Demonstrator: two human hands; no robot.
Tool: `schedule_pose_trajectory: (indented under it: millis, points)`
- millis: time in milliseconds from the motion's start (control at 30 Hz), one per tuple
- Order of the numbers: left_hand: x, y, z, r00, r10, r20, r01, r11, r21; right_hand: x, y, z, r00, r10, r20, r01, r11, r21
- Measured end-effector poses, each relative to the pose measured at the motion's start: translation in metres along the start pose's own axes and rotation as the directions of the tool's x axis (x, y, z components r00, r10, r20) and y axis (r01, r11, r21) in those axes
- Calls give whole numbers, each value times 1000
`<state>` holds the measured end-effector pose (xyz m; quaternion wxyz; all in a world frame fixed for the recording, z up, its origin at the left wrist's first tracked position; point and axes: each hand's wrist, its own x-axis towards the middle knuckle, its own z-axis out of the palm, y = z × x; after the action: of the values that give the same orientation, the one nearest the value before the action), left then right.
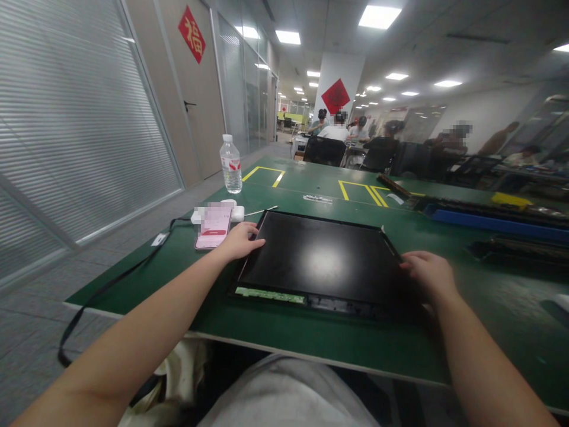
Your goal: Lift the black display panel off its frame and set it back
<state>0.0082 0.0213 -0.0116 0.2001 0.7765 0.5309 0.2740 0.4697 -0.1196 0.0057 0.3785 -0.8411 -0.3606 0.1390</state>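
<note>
- Flat black rectangular display panel point(311, 261), glossy face up, is on the dark green table point(275, 329), right in front of the person; looks about flat, but can't tell if its underside is fully down.
- L hand point(243, 240): thumb & index a bit apart at the panel's L border, thumb on top. R hand point(429, 273): fingers bent in close together at the R edge. Underside hidden, so can't tell if either has a firm grip or just rests there.
- Best guess at the step: steadying/positioning the panel w/ 2 hands. Keep pressure on the frame, equal both sides; thumbs off the glossy face, prob. smudges easily.
- Narrow green circuit-board strip point(269, 295) sits exposed along the near edge: don't press or drag it.
- If shifting, lift both sides tog. so thin panel doesn't flex.
- Watch L side: pink-screened phone point(214, 231) is just beside L hand, thin white stick point(262, 210) near the far L corner. Clear plastic bottle w/ white cap point(232, 166) stands farther back.
</note>
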Motion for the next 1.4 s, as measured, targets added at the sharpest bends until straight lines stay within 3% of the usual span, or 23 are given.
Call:
schedule_pose_trajectory:
  millis: [433,933,1400]
  points:
    - [0,0,-2,1000,22,0,-22,999,27,2,1,0,999,-44,14,45,996,-83]
    - [-2,4,-4,1000,13,8,-13,1000,17,6,8,1,999,-45,20,47,997,-58]
    - [-2,7,-5,1000,5,16,-5,1000,23,-2,-3,-1,999,-35,13,36,997,-74]
